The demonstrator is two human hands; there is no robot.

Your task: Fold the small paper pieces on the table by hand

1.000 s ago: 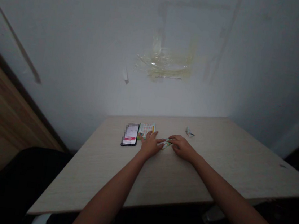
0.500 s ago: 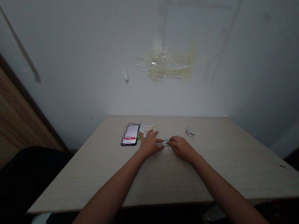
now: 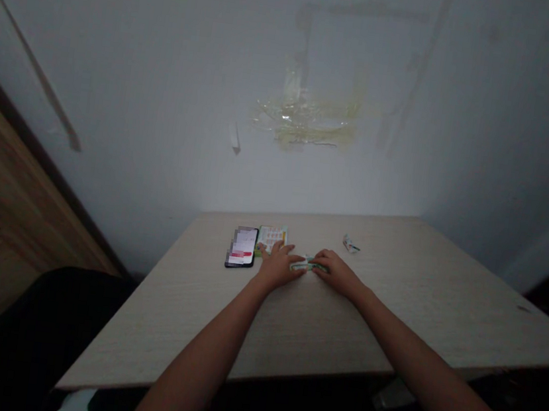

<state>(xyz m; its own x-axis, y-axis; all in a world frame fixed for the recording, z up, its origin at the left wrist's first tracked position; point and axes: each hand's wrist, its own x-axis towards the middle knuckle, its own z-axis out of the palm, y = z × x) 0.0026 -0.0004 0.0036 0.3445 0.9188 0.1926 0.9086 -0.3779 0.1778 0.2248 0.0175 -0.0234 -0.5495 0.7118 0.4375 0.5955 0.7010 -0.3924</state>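
Note:
A small green-and-white strip of folded printed paper lies on the table between my two hands. My left hand has its thumb and index finger on the strip's left end, while its other fingers spread over the lower edge of a printed sheet. On the right end, the fingers and thumb of my right hand are pinched together on the strip. My fingertips hide both ends of it. Left of the sheet lies a phone with a lit screen, partly blurred out.
A crumpled scrap of paper rests farther back on the right of the wooden table. Behind the table stands a wall with clear tape stuck to it. A dark shape is at the lower left.
The view has shifted slightly, so everything appears a little farther right. My right fingers have moved slightly along the paper strip; my left hand keeps nearly the same pose.

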